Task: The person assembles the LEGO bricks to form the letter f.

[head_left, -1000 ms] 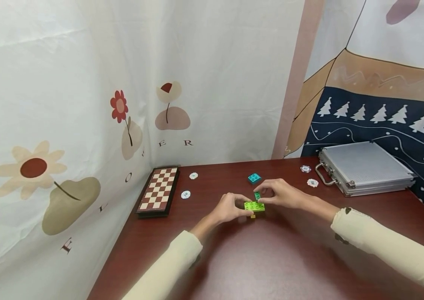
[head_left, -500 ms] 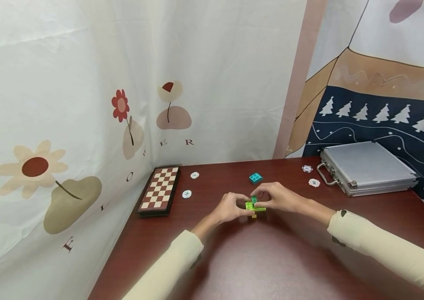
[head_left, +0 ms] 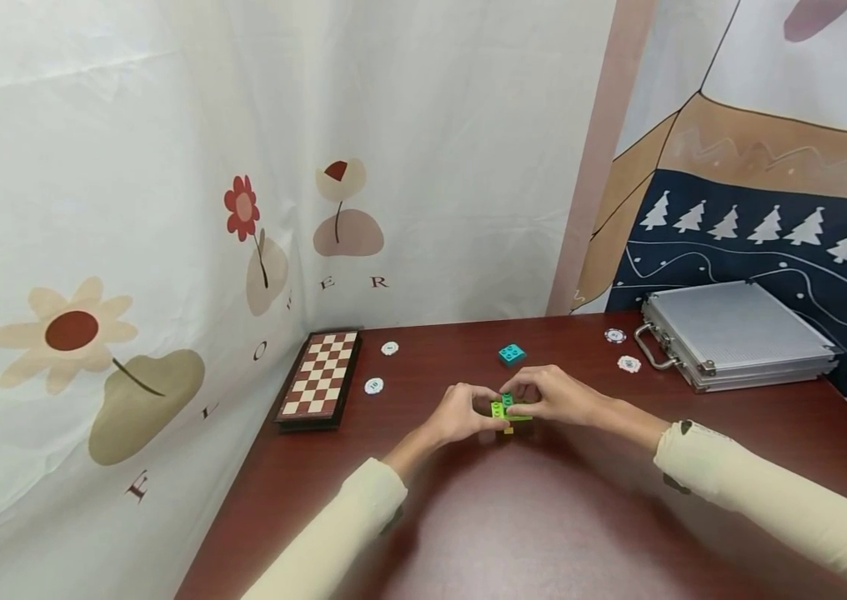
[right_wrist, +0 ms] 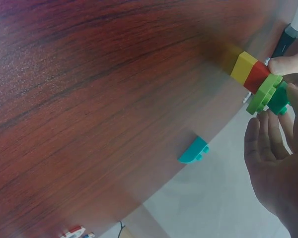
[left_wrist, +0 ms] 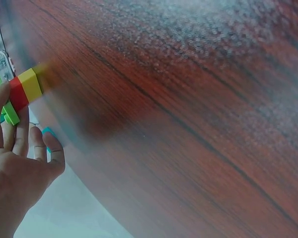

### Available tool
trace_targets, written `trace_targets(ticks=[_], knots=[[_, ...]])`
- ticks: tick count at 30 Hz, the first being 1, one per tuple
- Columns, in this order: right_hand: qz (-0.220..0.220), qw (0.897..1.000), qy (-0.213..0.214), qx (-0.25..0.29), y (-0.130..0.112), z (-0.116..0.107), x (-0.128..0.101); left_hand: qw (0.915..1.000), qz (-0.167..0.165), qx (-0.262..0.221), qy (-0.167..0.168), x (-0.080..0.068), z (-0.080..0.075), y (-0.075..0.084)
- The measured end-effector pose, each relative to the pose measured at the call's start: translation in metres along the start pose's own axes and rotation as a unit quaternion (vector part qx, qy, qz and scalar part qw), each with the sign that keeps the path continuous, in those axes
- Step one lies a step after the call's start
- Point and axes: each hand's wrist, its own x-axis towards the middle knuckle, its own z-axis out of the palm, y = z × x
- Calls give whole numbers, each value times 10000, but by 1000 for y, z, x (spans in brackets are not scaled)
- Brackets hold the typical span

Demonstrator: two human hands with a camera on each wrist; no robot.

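At frame centre, the left hand (head_left: 461,414) pinches the brick stack (head_left: 508,411), fingers curled. The right hand (head_left: 553,394) grips the dark green brick (right_wrist: 278,99) on top.

On my head view I see a dark red wooden tabletop (head_left: 543,533) with a folded chessboard (head_left: 321,379) lying near its left edge, close to the flower-printed cloth (head_left: 131,250). A silver metal case (head_left: 734,335) lies at the far right, with two poker chips (head_left: 622,350) just left of its handle and two more (head_left: 382,367) beside the chessboard. A teal brick (head_left: 512,354) sits alone between those pairs of chips.
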Motion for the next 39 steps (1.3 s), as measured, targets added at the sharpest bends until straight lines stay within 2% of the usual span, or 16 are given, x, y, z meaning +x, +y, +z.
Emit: trace_targets(ticks=[15,28,39], knots=[[189,9998,-34,-92,-2,3,2,10000,-43,61,-18,1,-1,3],[124,9997,-21,-197,1,5,4,10000,-50,11,-74,0,-2,1],[156,9998,49,87,4,8,2,9998,61,212,-5,2,0,-2]])
